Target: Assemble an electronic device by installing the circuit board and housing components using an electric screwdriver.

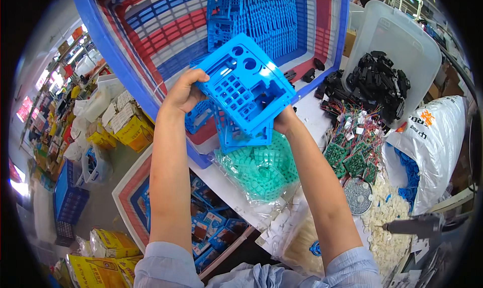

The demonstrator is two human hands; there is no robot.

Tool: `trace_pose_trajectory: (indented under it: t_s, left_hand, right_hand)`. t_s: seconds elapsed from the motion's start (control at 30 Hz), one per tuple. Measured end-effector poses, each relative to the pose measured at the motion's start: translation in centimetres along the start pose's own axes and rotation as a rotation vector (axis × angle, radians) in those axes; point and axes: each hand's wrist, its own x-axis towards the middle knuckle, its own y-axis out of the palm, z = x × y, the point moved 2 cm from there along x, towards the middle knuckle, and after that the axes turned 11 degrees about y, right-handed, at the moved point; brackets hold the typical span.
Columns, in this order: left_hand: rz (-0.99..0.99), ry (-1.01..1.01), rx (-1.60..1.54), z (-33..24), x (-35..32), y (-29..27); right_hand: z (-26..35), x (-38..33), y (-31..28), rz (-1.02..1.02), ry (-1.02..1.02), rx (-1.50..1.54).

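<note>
A blue plastic housing [241, 81] with a grid of square holes and two round holes is held tilted between my two hands. My left hand [185, 90] grips its left edge, thumb on top. At its lower right corner, my right hand [285, 120] is closed on it, most of the fingers hidden behind the plastic. Beneath it shows another blue frame [245, 141]; whether it is held too, I cannot tell. Behind stands a large blue crate [113, 51] with a red, white and blue lining, holding rows of stacked blue housings [269, 24].
A clear bag of green keypads [264, 170] lies nearest my forearms. To the right are black parts [380, 81] in a clear bin, wired circuit boards [354, 159], a tin of screws [358, 196], small white pieces [385, 207], a power screwdriver [415, 226] and a white sack [432, 137].
</note>
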Motion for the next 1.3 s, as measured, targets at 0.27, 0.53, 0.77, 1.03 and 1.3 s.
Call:
trace_pose_trajectory:
  t_s: [0.27,0.53,0.77,1.03,1.3]
  left_hand:
    - [0.131,-0.187,0.203,1.4,0.6,1.3]
    - [0.146,-0.410,0.496,6.5,11.6,-3.5]
    - [0.207,-0.602,0.640,10.8,12.1,-6.5]
    - [0.432,-0.511,1.343,9.3,13.4,-3.3]
    - [0.349,-0.331,0.998,8.0,13.5,0.7]
  right_hand:
    - [3.0,-3.0,-3.2,0.303,0.138,0.043]
    - [-1.2,-3.0,4.1,0.122,0.075,0.114]
    - [-4.0,-2.1,3.0,-0.263,0.185,-0.129]
    - [-3.9,-3.0,2.6,-0.121,-0.243,-0.950]
    - [-3.6,-5.3,0.8,-0.300,-0.164,-0.993]
